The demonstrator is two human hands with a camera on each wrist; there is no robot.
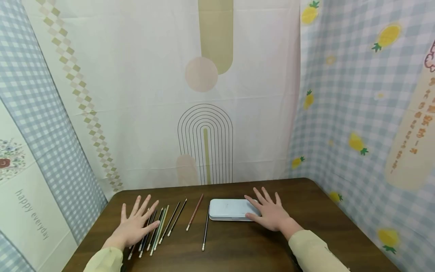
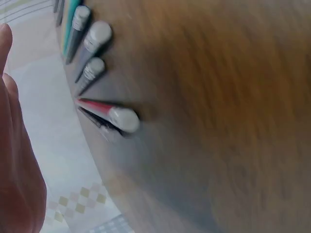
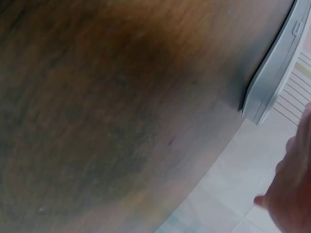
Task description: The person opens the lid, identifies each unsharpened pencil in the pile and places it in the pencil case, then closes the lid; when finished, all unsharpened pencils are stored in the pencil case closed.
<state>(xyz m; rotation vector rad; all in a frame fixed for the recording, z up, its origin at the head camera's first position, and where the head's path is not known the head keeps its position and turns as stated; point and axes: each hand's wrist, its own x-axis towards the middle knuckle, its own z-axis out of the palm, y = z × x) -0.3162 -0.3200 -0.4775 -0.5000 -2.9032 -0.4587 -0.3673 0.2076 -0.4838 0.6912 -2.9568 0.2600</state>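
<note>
Far left of the pale blue case (image 1: 225,209): a blue-checked cloth (image 1: 47,121), a white panel on it reading "happy everyday".

Next, left of the case: left hand (image 1: 133,226), palm down, fingers and thumb spread apart, above a group of pencils (image 1: 161,227) and partly covering them. Pencils lie roughly side by side on the dark wood tabletop (image 1: 244,249), white ends toward the person. Left wrist view, blurred: among the white-tipped ends, one red-bodied pencil (image 2: 97,107) and one teal pencil (image 2: 70,24).

Nearer the case, still on its left: two dark pencils (image 1: 178,217), slanted; then a reddish pencil (image 1: 195,212), set apart; then a single black pencil (image 1: 205,228), at the case's left end and extending in front of it.

The case lies flat, lid closed. Right hand (image 1: 270,214), fingers and thumb likewise spread, overlaps the case's right end in the head view; contact cannot be told.

Behind the case: a white cloth (image 1: 136,94). Far right of it: a checked cloth (image 1: 340,128) with yellow fruit prints.
</note>
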